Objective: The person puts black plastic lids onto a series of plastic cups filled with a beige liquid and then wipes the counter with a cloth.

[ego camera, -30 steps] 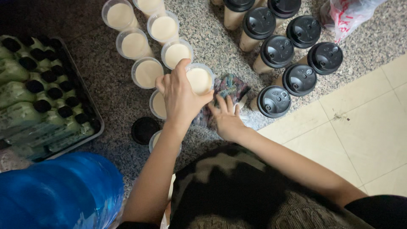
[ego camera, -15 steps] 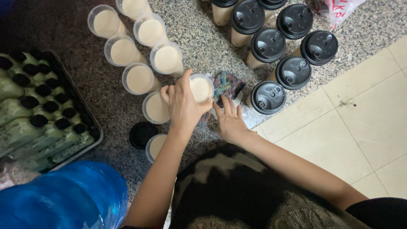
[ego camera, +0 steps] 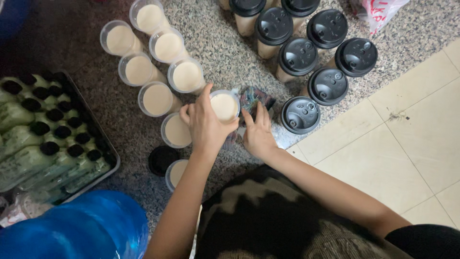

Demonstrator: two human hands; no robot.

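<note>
A speckled stone floor (ego camera: 225, 52) carries everything here: at the left a tray (ego camera: 111, 165) of green bottles with dark caps, at the upper right black-lidded cups (ego camera: 327, 86), and between them a cluster of open cups of milky drink (ego camera: 158, 98). The left hand (ego camera: 206, 127) is wrapped round one uncovered cup (ego camera: 224, 106), fingers clasping its wall just under the rim. The right hand (ego camera: 258, 134) lies flat and loose beside it, against a dark patterned packet (ego camera: 254, 98), gripping nothing. Filled nearly to the brim in thin plastic, that cup looks squashy and spill-prone; best held low and level, gently.
</note>
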